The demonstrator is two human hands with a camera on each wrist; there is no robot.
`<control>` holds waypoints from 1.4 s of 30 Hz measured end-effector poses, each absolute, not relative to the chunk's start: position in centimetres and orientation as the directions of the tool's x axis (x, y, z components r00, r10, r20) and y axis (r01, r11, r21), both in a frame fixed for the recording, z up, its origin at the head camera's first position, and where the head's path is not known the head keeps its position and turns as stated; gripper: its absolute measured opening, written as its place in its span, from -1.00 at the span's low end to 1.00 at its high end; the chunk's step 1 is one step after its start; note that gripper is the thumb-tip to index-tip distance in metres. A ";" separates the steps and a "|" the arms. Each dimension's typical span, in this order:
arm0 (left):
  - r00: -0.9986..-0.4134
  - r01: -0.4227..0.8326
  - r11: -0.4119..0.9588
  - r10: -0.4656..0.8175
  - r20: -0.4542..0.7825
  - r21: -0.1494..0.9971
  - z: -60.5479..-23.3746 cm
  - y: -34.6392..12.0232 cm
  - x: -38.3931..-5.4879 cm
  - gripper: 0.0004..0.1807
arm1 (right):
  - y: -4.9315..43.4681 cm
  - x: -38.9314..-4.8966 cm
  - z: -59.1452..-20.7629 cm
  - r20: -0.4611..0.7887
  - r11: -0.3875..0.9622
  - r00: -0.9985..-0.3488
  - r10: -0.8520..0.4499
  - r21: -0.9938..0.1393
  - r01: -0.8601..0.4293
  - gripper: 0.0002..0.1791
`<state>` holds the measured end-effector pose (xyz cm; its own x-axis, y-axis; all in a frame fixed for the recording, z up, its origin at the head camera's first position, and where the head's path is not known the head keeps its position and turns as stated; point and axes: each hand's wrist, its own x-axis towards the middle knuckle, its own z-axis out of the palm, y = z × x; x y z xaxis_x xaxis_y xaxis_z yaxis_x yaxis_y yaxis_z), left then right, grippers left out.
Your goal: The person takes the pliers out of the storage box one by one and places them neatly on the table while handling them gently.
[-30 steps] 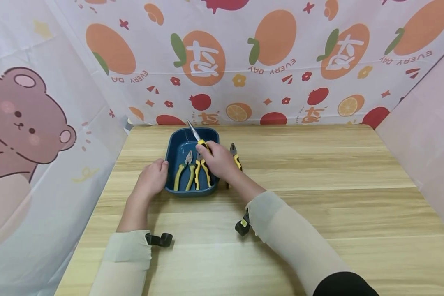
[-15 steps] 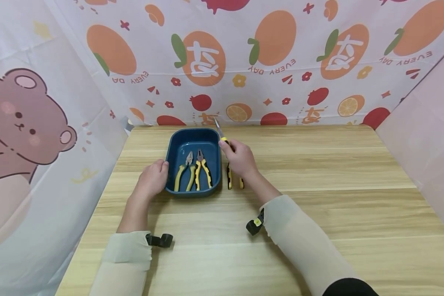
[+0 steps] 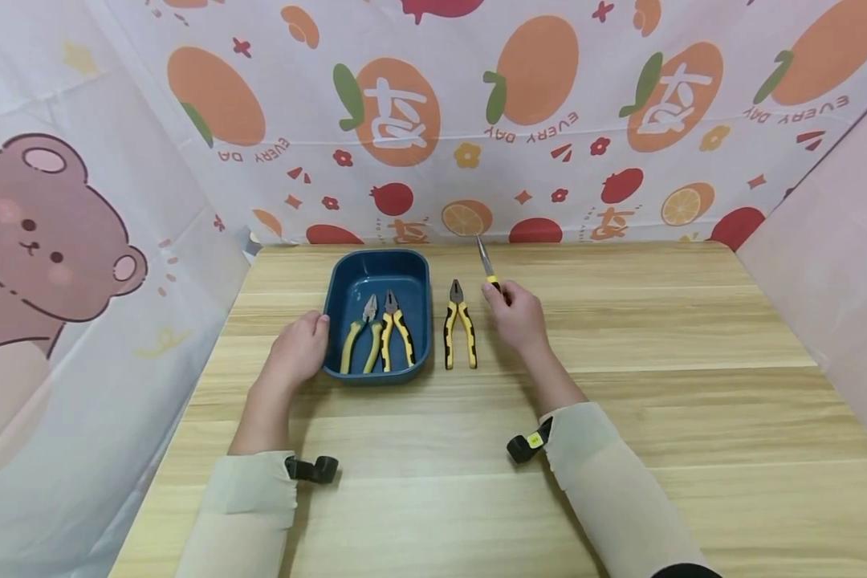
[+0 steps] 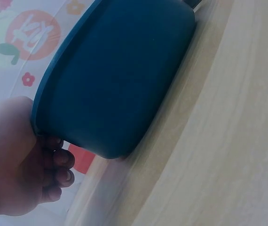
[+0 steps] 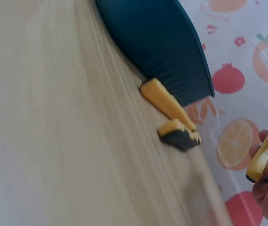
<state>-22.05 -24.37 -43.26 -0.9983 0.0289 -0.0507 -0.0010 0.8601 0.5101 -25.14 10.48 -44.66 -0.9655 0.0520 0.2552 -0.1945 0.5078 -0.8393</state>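
Observation:
My left hand (image 3: pixel 299 347) grips the left rim of a dark blue plastic bin (image 3: pixel 338 281), thumb over the edge and fingers curled outside it, as the left wrist view shows. Inside the bin lie two pairs of pliers: one with olive-yellow handles (image 3: pixel 349 345) and one with yellow-black handles (image 3: pixel 386 341). My right hand (image 3: pixel 520 319) holds needle-nose pliers (image 3: pixel 486 261) by the handles, slim jaws pointing away from me, right of the bin. Between bin and right hand, yellow-black pliers (image 3: pixel 451 333) lie on the table with handles spread.
The wooden table (image 3: pixel 657 321) stretches out to the right and in front. A fruit-print cloth (image 3: pixel 470 104) hangs along its back edge, and a bear-print cloth (image 3: pixel 50 233) hangs on the left.
My right hand has carried the needle-nose pliers from above the bin to the right, past the pliers lying on the table. My left hand stays on the rim.

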 end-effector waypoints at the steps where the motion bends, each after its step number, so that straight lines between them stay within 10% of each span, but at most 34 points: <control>1: -0.998 -0.004 0.860 0.028 -0.053 0.511 -43.2 -24.4 -22.1 -0.44 | 10.7 -25.1 -44.8 0.251 0.508 -0.966 0.059 -0.841 -0.187 -0.55; 42: -0.996 -0.017 0.860 0.029 -0.083 0.510 -43.2 -24.4 -22.1 -0.39 | 14.6 -24.7 -45.0 -0.119 0.738 -0.992 0.050 -0.664 0.117 -0.41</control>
